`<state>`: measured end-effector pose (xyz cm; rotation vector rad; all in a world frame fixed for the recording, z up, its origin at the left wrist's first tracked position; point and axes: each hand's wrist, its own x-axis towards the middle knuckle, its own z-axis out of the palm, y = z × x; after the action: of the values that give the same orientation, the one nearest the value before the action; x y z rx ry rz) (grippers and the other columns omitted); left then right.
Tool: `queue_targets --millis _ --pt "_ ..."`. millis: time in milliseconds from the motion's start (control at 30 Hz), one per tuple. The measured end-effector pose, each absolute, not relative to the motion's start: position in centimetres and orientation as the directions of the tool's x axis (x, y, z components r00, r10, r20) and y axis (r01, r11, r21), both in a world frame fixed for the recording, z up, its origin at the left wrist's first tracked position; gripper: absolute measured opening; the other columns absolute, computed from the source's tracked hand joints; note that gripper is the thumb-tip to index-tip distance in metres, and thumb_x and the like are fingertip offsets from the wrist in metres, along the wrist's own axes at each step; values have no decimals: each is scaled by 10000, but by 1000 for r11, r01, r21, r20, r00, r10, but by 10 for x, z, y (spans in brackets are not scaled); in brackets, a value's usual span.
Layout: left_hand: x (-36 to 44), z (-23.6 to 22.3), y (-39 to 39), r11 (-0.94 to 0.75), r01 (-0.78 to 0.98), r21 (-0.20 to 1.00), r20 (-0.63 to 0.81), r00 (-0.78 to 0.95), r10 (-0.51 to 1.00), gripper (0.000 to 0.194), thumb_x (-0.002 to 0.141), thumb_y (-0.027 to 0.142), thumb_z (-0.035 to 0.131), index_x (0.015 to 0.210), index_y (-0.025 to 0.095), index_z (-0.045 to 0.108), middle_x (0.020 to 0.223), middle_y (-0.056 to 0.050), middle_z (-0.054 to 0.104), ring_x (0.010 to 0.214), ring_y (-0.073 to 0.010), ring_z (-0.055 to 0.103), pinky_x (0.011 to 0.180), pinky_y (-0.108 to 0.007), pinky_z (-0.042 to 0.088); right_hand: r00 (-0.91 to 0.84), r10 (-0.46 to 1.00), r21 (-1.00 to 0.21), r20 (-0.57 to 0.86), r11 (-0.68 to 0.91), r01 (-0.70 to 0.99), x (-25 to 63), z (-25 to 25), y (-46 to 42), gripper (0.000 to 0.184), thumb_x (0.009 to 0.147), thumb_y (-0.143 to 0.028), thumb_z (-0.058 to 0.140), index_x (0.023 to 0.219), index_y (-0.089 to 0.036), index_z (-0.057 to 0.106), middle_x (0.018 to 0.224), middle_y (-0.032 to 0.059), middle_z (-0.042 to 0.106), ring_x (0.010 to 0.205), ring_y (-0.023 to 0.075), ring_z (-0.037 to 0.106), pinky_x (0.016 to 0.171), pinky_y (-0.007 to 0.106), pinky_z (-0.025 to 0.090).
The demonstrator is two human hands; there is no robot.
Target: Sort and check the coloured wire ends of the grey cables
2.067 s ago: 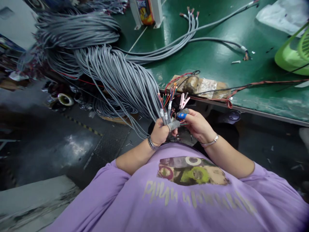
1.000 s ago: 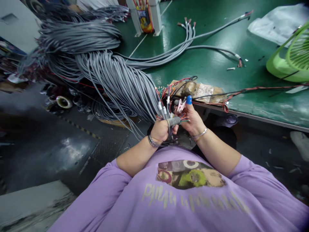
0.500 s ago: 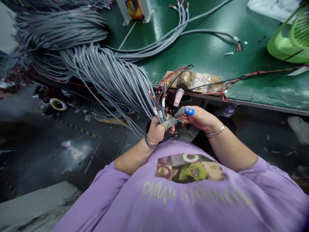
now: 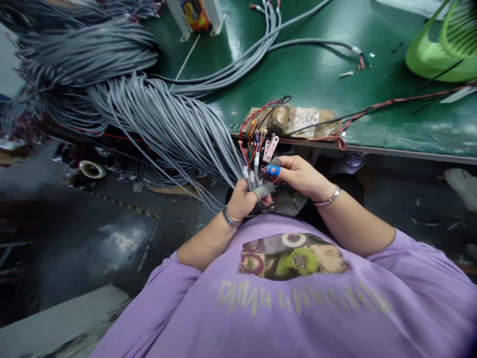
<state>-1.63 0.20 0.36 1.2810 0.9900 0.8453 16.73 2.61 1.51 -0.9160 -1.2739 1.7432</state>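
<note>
My left hand [image 4: 243, 201] is closed in a fist around the ends of several grey cables [image 4: 194, 134], whose stripped coloured wires [image 4: 252, 147] fan upward above it; a grey wrap covers its forefinger. My right hand [image 4: 300, 175] is pinched on a small pink clip-like tool [image 4: 270, 147] just right of the wires, its thumb tipped with blue tape. Both hands meet close in front of my purple shirt, below the bench edge.
A big bundle of grey cables [image 4: 85, 54] runs left over the green bench [image 4: 335, 64]. More grey cables [image 4: 261, 40] lie on the bench, with a taped block with red and black wires [image 4: 294, 119] at its edge, and a green fan [image 4: 443, 49] at right.
The camera has shifted a little. My right hand has come back up to the wire ends with the pink tool, after dipping lower half a second ago. The left fist holds still.
</note>
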Motion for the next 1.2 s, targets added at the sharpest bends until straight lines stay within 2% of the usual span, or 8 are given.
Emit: queue_targets --millis 100,200,300,433,533,767,1000,1200 --pt "-12 -4 0 146 -84 986 -119 262 958 396 784 492 771 592 156 688 544 -27 667 465 -113 600 501 -240 511 -354 924 -958 -144 -220 -184 176 6 26 532 635 -645 857 760 -161 676 706 2 652 592 95 559 586 237 511" --pt "-9 -7 -1 154 -117 981 -126 222 967 401 767 519 787 620 156 698 572 -30 686 486 -122 621 527 -250 534 -334 929 -939 -160 -248 -239 175 -5 18 486 622 -550 904 857 -175 704 757 0 674 595 92 556 571 236 511" --pt "-11 -5 -1 145 -76 987 -120 267 956 399 766 527 786 641 154 728 604 -50 712 526 -138 654 574 -264 556 -225 968 -934 -109 -178 -310 165 -8 8 410 655 -515 894 782 -189 681 638 -15 648 548 105 564 508 231 447" --pt "-17 0 -3 156 -9 988 -142 356 923 383 737 515 810 655 145 752 641 -75 739 562 -156 680 614 -277 571 -314 945 -925 -92 -198 -324 152 3 3 376 719 -504 856 736 -207 625 547 -19 633 468 131 570 483 270 449" --pt "-17 -1 -5 187 -47 981 -163 319 934 387 729 519 810 658 145 744 633 -72 736 556 -163 681 614 -290 579 -385 920 -922 -74 -211 -326 148 11 5 379 748 -510 832 755 -211 599 520 -15 634 451 148 581 483 282 451" --pt "-9 -4 -5 237 -234 943 -213 125 969 420 642 538 851 692 149 702 611 -39 719 515 -152 661 557 -282 572 -171 978 -944 -119 -165 -285 149 4 11 423 620 -506 915 671 -178 653 548 -29 573 478 80 456 466 238 351" --pt "-6 -1 -5 237 -287 928 -227 69 971 447 589 547 885 662 149 694 568 -27 696 498 -150 656 549 -277 565 -136 981 -934 -135 -172 -312 151 -6 7 393 614 -478 924 689 -181 677 583 -26 572 514 87 431 491 246 336" --pt "-6 1 -6 224 -283 933 -222 40 974 442 601 547 878 620 149 688 546 -18 675 473 -128 630 525 -258 543 -159 978 -938 -132 -175 -300 151 -5 5 370 637 -466 913 705 -190 676 598 -25 571 533 96 441 506 251 350"
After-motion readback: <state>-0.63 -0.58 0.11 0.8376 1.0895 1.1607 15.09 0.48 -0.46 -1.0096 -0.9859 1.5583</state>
